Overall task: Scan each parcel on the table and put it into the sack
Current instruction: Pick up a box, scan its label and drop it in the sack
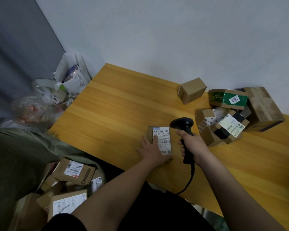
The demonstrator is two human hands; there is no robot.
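Observation:
A small brown parcel (163,135) with a white barcode label lies flat on the wooden table (117,110). My left hand (153,151) rests on its near left part with straight fingers. My right hand (191,145) grips the handle of a black barcode scanner (183,125), whose head sits just right of the parcel's far end, and its cable trails off the table's near edge. The green sack (22,154) stands open at the lower left with several labelled boxes (73,172) inside.
A pile of several parcels (227,120) sits at the table's right side, with a single small box (192,90) behind it near the wall. White and clear plastic bags (70,75) lie on the floor beyond the table's left corner.

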